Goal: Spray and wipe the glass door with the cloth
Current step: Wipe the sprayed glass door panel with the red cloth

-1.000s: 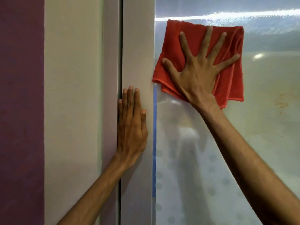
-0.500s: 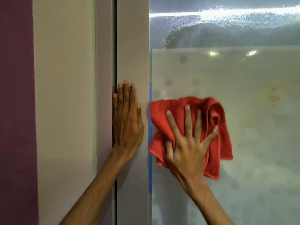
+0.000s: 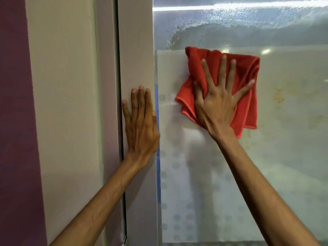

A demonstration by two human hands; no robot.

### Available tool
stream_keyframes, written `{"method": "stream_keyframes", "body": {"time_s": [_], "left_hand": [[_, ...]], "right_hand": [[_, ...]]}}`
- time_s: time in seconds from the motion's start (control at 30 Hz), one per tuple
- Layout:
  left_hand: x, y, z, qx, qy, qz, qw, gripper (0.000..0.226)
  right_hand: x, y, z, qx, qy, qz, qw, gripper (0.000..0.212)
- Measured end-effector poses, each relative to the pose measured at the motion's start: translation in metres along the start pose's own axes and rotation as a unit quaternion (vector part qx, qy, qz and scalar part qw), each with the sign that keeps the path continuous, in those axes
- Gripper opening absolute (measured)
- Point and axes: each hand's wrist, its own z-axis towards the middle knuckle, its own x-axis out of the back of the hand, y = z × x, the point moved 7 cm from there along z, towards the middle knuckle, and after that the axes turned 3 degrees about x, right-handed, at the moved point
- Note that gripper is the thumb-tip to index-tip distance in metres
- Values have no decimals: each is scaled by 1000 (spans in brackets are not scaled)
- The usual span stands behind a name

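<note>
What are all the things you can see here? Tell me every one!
cloth: one, red, pressed flat on the glass under the right hand
glass door: one, frosted with pale dots, fills the right side; wet streaks near the top
door frame: one, pale grey, upright, left of the glass
wall: purple strip at far left
left hand: one, flat on the door frame
right hand: one, fingers spread on the cloth

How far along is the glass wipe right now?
Spraying looks done: droplets and smear arcs cover the top of the glass door. In hand: the right hand presses the red cloth flat against the pane, while the left hand braces on the door frame. Left: the wet top band and yellowish stains.
</note>
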Motion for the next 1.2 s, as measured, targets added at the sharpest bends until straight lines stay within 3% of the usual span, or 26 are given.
{"method": "stream_keyframes", "body": {"time_s": [0.1, 0.33, 0.57, 0.73, 0.87, 1.03, 1.2], "left_hand": [[-3, 6, -1, 13, 18, 0, 1000, 55], [-4, 18, -1, 2, -2, -22, 1000, 74], [-9, 40, -18, -25, -25, -31, 999, 89], [-14, 48, -25, -21, -32, -41, 998, 81], [-13, 46, -24, -13, -25, -25, 999, 74], [-15, 51, -27, 1, -13, -6, 1000, 79], [-18, 50, -30, 19, -15, 7, 1000, 66]], "right_hand": [[-3, -15, -6, 29, 8, -5, 1000, 58], [-9, 11, -134, 98, -52, -40, 993, 76], [1, 34, -24, -55, -18, 26, 998, 66], [-2, 13, -76, 79, -8, -4, 997, 64], [0, 45, -148, 170, -42, -27, 984, 69], [12, 77, -67, 29, -11, 0, 1000, 67], [3, 36, -65, 63, -4, -15, 998, 64]]}}
